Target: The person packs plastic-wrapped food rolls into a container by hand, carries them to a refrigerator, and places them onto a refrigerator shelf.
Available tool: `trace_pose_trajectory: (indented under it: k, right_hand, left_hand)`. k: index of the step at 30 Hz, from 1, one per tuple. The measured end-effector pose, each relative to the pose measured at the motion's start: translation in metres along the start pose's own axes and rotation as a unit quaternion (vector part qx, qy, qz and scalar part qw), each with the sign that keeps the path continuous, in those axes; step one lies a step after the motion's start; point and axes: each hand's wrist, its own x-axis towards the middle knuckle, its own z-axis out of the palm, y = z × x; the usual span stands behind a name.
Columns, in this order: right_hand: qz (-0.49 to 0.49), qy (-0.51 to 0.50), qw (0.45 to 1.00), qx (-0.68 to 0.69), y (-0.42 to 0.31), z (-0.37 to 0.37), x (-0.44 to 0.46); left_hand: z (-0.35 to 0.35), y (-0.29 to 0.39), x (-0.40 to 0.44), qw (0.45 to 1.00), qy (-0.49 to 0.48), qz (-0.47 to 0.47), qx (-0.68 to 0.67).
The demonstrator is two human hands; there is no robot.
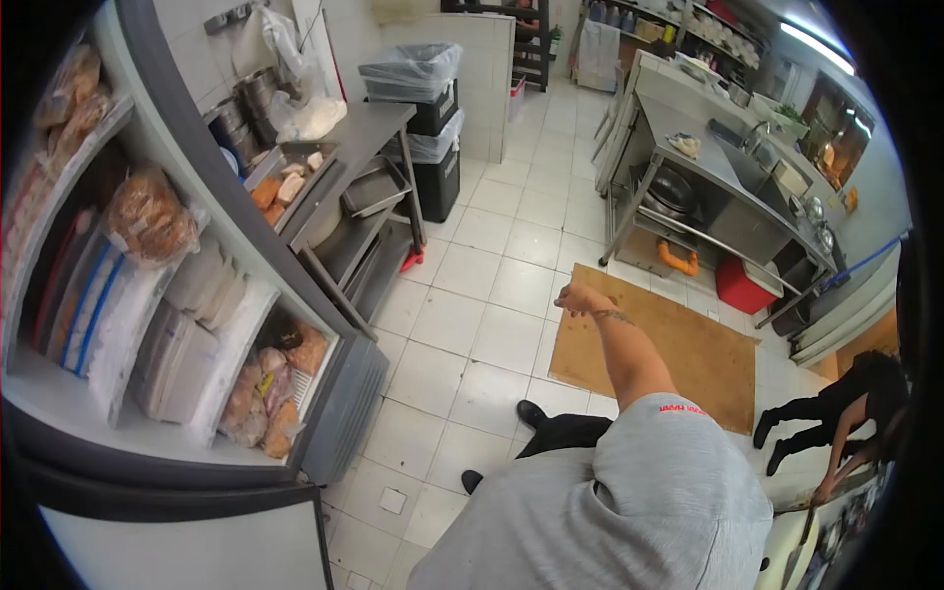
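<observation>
My right arm reaches out from a grey short sleeve across the tiled floor. At its end my right hand (578,300) is in mid-air with its fingers curled closed, and no object shows in it. In the picture it overlaps the edge of a brown mat (659,344) lying on the floor. My left hand is out of sight. To the left stands an open fridge (246,334), its shelves holding bagged bread (149,216), stacked pale containers (177,359) and bagged food (264,393). The fridge door (187,546) hangs open at the lower left.
Beyond the fridge, a steel table (379,133) carries a tray of food pieces (285,187). Black bins (433,182) stand behind it. At right are a steel sink counter (678,143) and a red cooler (742,285). Another person (836,413) in dark clothes bends at the far right.
</observation>
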Motion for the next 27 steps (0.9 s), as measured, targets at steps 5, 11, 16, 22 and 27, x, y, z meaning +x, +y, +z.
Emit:
trace_pose_trajectory:
  k: [5, 11, 16, 22, 27]
  right_hand:
    - [-0.01, -0.059, 0.998, -0.029, -0.028, 0.007, 0.009]
    - [-0.103, -0.135, 0.985, 0.014, -0.049, 0.02, 0.065]
    - [-0.209, -0.115, 0.969, 0.063, -0.014, -0.014, 0.093]
    - [-0.153, -0.05, 0.984, 0.072, 0.121, -0.099, 0.101]
    - [-0.104, -0.001, 0.989, 0.107, 0.202, -0.142, 0.117]
  left_hand:
    - [-0.001, 0.017, -0.014, 0.999, 0.022, 0.034, 0.006]
    - [0.01, 0.064, -0.056, 0.993, 0.067, 0.099, 0.014]
    - [0.053, 0.132, -0.11, 0.979, 0.093, 0.181, 0.017]
    - [0.118, 0.216, -0.164, 0.958, 0.102, 0.267, 0.012]
    - [0.179, 0.278, -0.175, 0.937, 0.098, 0.334, -0.009]
